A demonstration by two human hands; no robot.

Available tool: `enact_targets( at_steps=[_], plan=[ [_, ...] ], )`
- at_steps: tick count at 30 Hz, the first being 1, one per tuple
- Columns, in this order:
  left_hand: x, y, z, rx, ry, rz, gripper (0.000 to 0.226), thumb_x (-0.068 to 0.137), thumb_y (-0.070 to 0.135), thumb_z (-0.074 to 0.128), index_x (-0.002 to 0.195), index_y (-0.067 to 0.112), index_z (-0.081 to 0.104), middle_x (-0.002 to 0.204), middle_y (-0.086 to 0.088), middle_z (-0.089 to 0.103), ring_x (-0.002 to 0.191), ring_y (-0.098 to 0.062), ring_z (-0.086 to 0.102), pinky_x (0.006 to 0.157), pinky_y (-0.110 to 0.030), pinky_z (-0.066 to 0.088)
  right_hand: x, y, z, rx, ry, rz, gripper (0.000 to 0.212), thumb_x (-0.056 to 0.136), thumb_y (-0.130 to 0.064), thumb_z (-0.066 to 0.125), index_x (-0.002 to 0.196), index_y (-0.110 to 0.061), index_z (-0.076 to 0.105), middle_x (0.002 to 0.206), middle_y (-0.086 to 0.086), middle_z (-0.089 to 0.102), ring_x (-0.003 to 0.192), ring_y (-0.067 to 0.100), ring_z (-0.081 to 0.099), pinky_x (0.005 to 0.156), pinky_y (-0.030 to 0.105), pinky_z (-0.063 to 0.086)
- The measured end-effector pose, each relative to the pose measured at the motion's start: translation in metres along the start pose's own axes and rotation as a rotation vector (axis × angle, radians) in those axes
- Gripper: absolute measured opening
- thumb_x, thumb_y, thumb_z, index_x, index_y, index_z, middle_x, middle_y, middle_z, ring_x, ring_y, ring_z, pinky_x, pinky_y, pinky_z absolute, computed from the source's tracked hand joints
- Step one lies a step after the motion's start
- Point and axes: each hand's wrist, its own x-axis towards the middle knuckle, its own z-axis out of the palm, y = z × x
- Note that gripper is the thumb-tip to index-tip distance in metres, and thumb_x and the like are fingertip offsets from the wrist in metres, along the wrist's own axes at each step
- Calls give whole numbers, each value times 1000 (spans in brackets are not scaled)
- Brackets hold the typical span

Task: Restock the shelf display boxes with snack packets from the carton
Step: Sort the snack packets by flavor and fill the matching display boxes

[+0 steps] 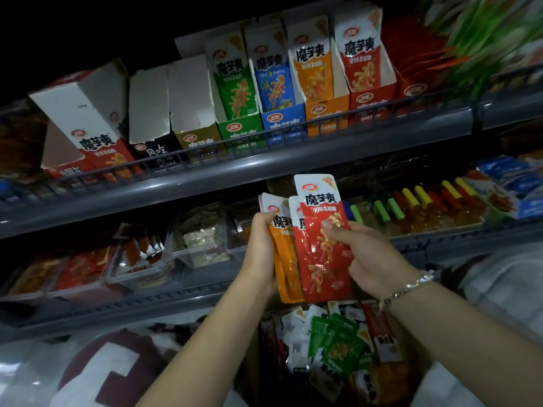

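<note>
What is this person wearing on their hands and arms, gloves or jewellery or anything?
No gloves: both the left hand and the right hand are bare, and both forearms are uncovered, with no sleeves in view. The one thing worn is a silvery beaded bracelet around the right wrist. No rings or watch show.

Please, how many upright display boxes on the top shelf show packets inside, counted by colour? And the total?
Green display box: 1
Blue display box: 1
Orange display box: 1
Red display box: 1
Total: 4
</note>
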Motion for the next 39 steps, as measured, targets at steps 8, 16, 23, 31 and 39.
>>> enact_targets(
  at_steps=[8, 16, 23, 31, 39],
  plan=[
    [0, -7, 5, 29, 90, 65, 31, 100, 28, 43, 115, 7, 60, 89, -13, 73, 76, -25, 70, 74, -40, 57, 4, 9, 0, -40, 99, -37, 24, 81, -24, 72, 103, -19, 65, 88, 3, 75, 82, 22, 71, 70, 36, 54],
    [2, -10, 1, 22, -45, 45, 35, 92, 39, 56, 120, 19, 56, 107, -11, 72, 98, -29, 69, 86, -50, 54, 3, 11, 4, -34, 132, -116, 26, 82, -27, 71, 107, -21, 65, 95, 2, 74, 85, 18, 70, 64, 31, 52],
    [6, -11, -4, -26, -60, 73, 31, 90, 4, 59, 119, 14, 56, 101, -10, 73, 87, -25, 71, 75, -44, 58, 5, 6, 1, -80, 157, -101, 32, 79, -33, 73, 109, -22, 66, 100, 3, 72, 93, 22, 67, 78, 40, 54],
    [1, -1, -3, -139, -98, 38, 37, 89, 22, 58, 125, 13, 56, 112, -14, 70, 97, -29, 69, 78, -46, 57, -3, -2, 2, -368, 42, -178, 30, 82, -35, 67, 108, -20, 62, 98, -4, 69, 90, 11, 65, 64, 23, 48],
    [-1, 6, 7, -145, -51, 143, 34, 92, 23, 58, 124, 12, 58, 112, -13, 70, 102, -30, 68, 85, -48, 55, -1, -2, 10, -412, 8, -314, 45, 79, -40, 69, 119, -23, 57, 111, -6, 65, 99, 10, 63, 76, 26, 52]
  ],
)
